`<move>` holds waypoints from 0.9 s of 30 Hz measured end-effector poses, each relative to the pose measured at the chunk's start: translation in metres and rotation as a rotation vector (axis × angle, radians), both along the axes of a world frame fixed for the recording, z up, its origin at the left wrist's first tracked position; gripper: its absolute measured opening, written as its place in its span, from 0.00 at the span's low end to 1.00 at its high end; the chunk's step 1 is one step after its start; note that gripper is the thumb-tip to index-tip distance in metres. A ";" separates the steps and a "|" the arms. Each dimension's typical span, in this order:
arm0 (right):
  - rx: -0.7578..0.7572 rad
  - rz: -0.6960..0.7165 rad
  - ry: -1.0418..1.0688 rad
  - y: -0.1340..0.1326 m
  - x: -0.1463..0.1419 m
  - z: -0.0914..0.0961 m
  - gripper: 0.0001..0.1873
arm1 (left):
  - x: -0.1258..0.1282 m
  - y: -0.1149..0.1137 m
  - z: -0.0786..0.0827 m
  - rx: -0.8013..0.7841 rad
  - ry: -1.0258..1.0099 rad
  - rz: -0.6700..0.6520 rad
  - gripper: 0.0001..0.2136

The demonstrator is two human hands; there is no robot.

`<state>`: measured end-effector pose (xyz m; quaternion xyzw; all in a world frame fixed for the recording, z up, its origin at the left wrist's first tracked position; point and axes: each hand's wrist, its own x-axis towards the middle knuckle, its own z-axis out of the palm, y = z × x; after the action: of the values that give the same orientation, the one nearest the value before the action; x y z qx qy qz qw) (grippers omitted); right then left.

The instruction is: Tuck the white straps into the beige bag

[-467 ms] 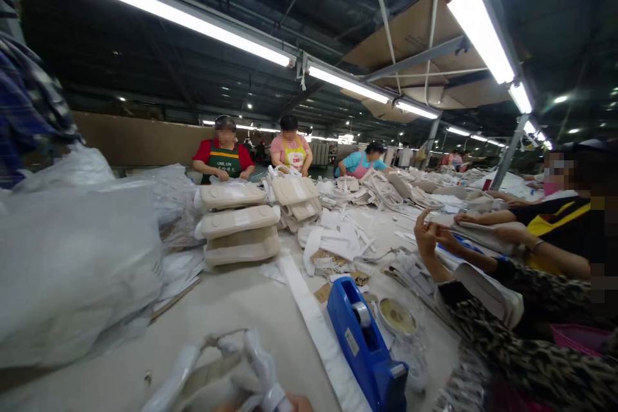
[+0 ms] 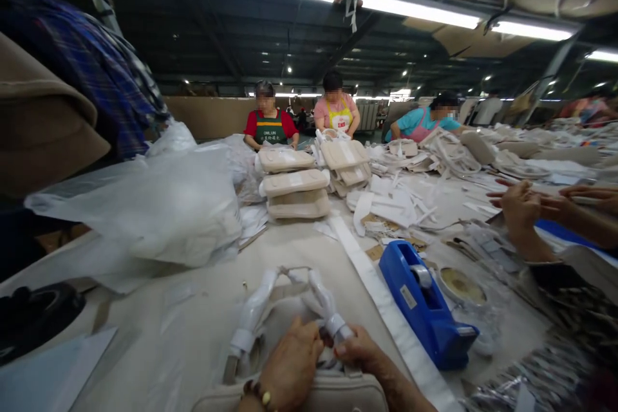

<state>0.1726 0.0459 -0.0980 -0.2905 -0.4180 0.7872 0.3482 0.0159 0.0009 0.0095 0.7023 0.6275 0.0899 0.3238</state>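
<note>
1. Left hand [image 2: 293,360], lower centre of frame: fingers curled; whether it grips anything cannot be told.
2. Right hand [image 2: 363,349], just beside it: fingers closed on the wrapped handle [image 2: 322,299].
3. Beige bag [image 2: 340,391], bottom centre.
4. Blue tape dispenser [image 2: 425,310], lower right.

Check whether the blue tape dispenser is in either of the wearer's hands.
No, the blue tape dispenser rests on the table, while the left hand and right hand are at the beige bag.
</note>
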 end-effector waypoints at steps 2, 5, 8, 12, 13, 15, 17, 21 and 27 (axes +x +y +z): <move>-0.019 -0.002 0.015 0.000 -0.001 0.001 0.19 | 0.000 0.000 -0.002 -0.002 0.007 0.004 0.13; -0.051 -0.021 0.050 -0.004 -0.003 0.006 0.20 | -0.005 -0.002 -0.001 0.009 -0.036 0.011 0.13; -0.094 -0.025 0.086 -0.009 -0.002 0.012 0.18 | -0.011 -0.004 0.005 -0.020 -0.157 -0.002 0.06; -0.136 -0.008 0.126 -0.012 0.000 0.017 0.16 | -0.015 -0.006 0.011 -0.065 -0.254 0.043 0.07; -0.140 -0.006 0.131 -0.013 0.000 0.018 0.16 | -0.015 -0.007 0.011 -0.063 -0.253 0.054 0.06; -0.145 -0.006 0.140 -0.014 0.000 0.020 0.16 | -0.013 -0.008 0.008 -0.030 -0.250 0.052 0.06; -0.147 -0.012 0.153 -0.015 -0.001 0.023 0.17 | -0.011 -0.009 0.001 0.053 -0.215 0.028 0.06; -0.152 -0.010 0.173 -0.019 -0.004 0.029 0.18 | -0.005 -0.014 -0.013 0.207 -0.126 0.032 0.09; -0.142 -0.014 0.137 -0.016 -0.001 0.027 0.15 | -0.002 -0.013 -0.014 0.227 -0.013 0.019 0.10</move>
<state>0.1718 0.0295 -0.0713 -0.2629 -0.3342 0.8305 0.3598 0.0134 -0.0118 -0.0045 0.7279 0.6179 0.1679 0.2452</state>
